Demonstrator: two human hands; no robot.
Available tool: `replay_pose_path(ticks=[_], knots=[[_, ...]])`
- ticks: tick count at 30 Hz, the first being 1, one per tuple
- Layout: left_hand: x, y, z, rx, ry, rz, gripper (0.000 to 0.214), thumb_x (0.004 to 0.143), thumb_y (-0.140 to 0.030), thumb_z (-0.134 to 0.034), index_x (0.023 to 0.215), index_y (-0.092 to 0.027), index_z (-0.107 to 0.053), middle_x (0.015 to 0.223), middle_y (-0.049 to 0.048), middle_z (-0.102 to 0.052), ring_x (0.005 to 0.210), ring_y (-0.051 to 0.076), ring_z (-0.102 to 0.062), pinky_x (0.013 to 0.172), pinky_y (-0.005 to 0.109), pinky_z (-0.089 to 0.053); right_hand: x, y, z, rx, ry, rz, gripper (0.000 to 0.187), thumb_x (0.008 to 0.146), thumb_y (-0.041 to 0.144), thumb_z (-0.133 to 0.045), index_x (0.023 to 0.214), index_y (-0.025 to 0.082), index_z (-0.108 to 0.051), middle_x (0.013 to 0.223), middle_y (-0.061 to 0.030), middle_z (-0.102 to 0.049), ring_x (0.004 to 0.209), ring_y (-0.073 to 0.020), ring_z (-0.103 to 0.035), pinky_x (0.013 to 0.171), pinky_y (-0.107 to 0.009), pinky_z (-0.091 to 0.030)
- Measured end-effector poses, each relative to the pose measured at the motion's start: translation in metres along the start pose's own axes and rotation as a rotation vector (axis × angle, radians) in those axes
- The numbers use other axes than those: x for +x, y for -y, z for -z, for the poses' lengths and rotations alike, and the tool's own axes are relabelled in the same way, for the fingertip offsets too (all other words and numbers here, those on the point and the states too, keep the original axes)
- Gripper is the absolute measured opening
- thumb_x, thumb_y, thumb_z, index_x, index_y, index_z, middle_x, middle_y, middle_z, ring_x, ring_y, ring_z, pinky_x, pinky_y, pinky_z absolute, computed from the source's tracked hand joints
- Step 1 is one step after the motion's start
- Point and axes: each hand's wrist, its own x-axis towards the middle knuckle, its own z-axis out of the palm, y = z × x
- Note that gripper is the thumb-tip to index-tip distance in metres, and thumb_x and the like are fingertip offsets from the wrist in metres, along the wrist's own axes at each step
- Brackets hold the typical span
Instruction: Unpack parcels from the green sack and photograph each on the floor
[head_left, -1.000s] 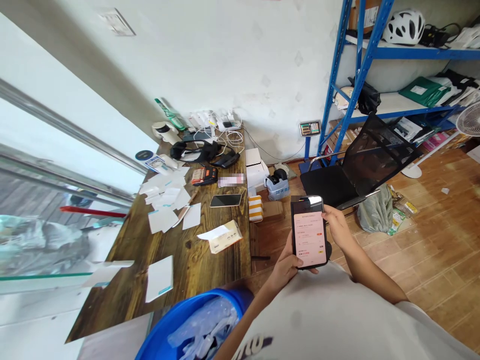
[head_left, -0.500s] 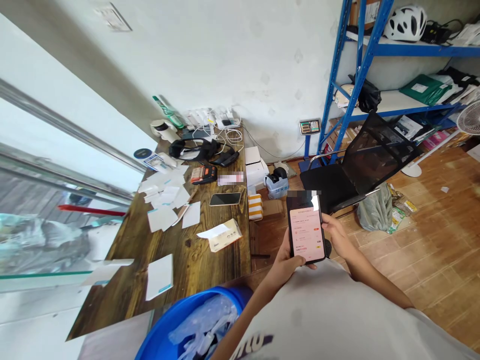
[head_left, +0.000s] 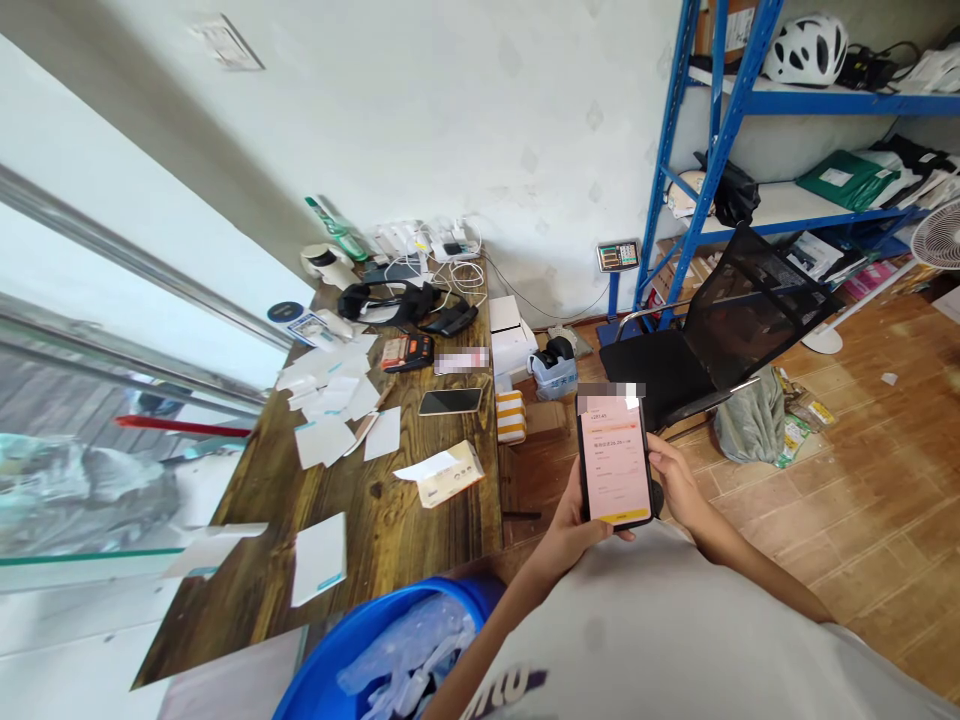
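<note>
Black-cased rectangular smartphone (head_left: pixel 615 460) is located in front of the torso, between the two hands, with its lit, pinkish display facing up toward the wearer. Its long axis runs away from the light grey cloth shirt (head_left: pixel 637 620), the top end angled slightly to the left. The left hand (head_left: pixel 574 525) is closed around the lower left side of the smartphone: the palm lies along the edge, the thumb rests at the lower left corner, and fingertips show just below the bottom edge. The right hand (head_left: pixel 677 485) is at the right edge, fingers partly curled, thumb uppermost; whether it grips or merely touches the case cannot be told. Relative to the yellow band (head_left: pixel 630 516) at the foot of the display, the left thumb is the nearer digit; the right thumb is higher, beside the long edge. To the left, well apart from the right hand, stands the brown wood-grain table (head_left: pixel 390 540), bearing a second dark, flat phone (head_left: pixel 450 401) and a beige paper envelope (head_left: pixel 448 478).
</note>
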Motion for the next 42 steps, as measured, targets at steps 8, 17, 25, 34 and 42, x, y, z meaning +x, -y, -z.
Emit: replay_pose_path(ticks=[8, 17, 25, 34, 42], knots=[[-0.0001, -0.0011, -0.0011, 0.083, 0.008, -0.036, 0.095, 0.071, -0.028, -0.083, 0.151, -0.032, -0.033, 0.128, 0.0084, -0.065, 0.09, 0.023, -0.071, 0.072, 0.036, -0.064, 0.0006, 0.0039, 0.0003, -0.023, -0.004, -0.003, 0.032, 0.087, 0.031, -0.05, 0.1, 0.022, -0.078, 0.096, -0.0036, -0.078, 0.089, -0.0277, -0.067, 0.084, -0.036, -0.049], [-0.0021, -0.0002, -0.0012, 0.185, 0.026, -0.046, 0.087, 0.075, -0.032, -0.083, 0.147, -0.031, -0.034, 0.124, 0.0084, -0.059, 0.095, 0.023, -0.067, 0.075, 0.039, -0.065, 0.0, 0.002, 0.0009, -0.046, -0.006, -0.008, 0.034, 0.09, 0.039, -0.049, 0.096, 0.02, -0.077, 0.092, -0.005, -0.077, 0.088, -0.0281, -0.066, 0.083, -0.036, -0.051], [-0.0027, 0.0003, -0.0016, 0.153, -0.001, -0.03, 0.088, 0.075, -0.032, -0.084, 0.148, -0.031, -0.036, 0.123, 0.0091, -0.064, 0.097, 0.025, -0.069, 0.073, 0.039, -0.065, -0.001, 0.0022, -0.0014, -0.103, -0.04, 0.03, 0.054, 0.096, 0.066, -0.047, 0.106, 0.023, -0.077, 0.099, -0.0075, -0.078, 0.093, -0.0313, -0.068, 0.088, -0.041, -0.052], [-0.0039, 0.0003, -0.0032, 0.176, -0.09, -0.02, 0.086, 0.079, -0.038, -0.083, 0.148, -0.027, -0.033, 0.113, 0.0084, -0.07, 0.093, 0.026, -0.071, 0.062, 0.032, -0.065, 0.0004, 0.0088, -0.0018, -0.172, -0.063, 0.132, 0.055, 0.101, 0.066, -0.041, 0.109, 0.025, -0.077, 0.104, -0.0079, -0.077, 0.094, -0.03, -0.068, 0.086, -0.041, -0.053], [-0.0059, -0.0007, -0.0042, 0.178, -0.114, -0.018, 0.084, 0.077, -0.04, -0.084, 0.145, -0.026, -0.037, 0.115, 0.0095, -0.07, 0.094, 0.026, -0.072, 0.061, 0.031, -0.065, -0.0008, 0.0002, 0.0038, -0.295, -0.117, 0.265, 0.066, 0.1, 0.067, -0.041, 0.153, 0.027, -0.045, 0.145, -0.0126, -0.057, 0.129, -0.0335, -0.055, 0.103, -0.049, -0.048]])
